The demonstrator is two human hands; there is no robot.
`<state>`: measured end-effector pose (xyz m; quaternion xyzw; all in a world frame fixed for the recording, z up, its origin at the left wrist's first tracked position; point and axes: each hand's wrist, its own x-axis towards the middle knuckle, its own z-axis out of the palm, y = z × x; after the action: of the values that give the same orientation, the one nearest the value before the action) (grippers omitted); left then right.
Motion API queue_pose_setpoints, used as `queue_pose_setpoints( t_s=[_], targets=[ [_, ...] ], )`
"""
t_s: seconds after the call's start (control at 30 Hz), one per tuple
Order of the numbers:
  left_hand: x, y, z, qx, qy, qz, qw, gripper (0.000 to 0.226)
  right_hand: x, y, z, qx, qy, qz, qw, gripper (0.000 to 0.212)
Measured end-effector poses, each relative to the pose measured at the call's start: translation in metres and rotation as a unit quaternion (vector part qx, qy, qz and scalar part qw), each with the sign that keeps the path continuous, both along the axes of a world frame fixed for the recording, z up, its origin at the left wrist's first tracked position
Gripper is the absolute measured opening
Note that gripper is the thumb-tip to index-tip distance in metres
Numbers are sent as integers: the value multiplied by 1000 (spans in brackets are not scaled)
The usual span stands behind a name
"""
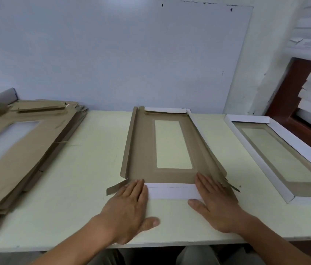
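Both hands flat, fingers straight: left hand [129, 205] and right hand [215, 201] press the ends of the white near-edge flap [171, 191], apparently folded inward, of the brown cardboard windowed box blank [143, 150] mid-table [85, 178], stack of flat brown cardboard blanks [17, 142] left, white-rimmed folded cardboard tray [284, 155] right.

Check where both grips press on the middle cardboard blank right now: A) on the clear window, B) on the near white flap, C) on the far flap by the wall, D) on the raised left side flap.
B: the left grip and the right grip, both flat-fingered hands, lie on the two ends of the near white flap of the middle cardboard blank.
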<state>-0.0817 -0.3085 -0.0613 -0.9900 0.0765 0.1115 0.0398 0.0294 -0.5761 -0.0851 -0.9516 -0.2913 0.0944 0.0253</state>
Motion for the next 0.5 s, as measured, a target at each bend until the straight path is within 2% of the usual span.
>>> queue_pose_setpoints(
  t_s=[0.13, 0.23, 0.33, 0.4, 0.47, 0.5],
  targets=[
    [28, -15, 6, -27, -124, -8, 992, 46, -8, 11, 3, 112, -98, 44, 988, 46],
    [45, -17, 4, -91, -152, -40, 983, 35, -7, 20, 12, 145, -134, 65, 978, 25],
    [51, -9, 6, -190, -179, -10, 965, 25, 5, 27, 22, 193, -87, 30, 977, 25],
    [53, -9, 9, -182, -163, 41, 969, 11, 13, 33, 26, 183, -34, 1, 982, 24],
    [54, -16, 11, -131, -149, 88, 976, 34, 16, 43, 27, 211, -4, -27, 977, 19],
    [55, -20, 10, -105, -168, 82, 977, 41, 16, 49, 26, 232, -11, -27, 972, 20]
  ],
)
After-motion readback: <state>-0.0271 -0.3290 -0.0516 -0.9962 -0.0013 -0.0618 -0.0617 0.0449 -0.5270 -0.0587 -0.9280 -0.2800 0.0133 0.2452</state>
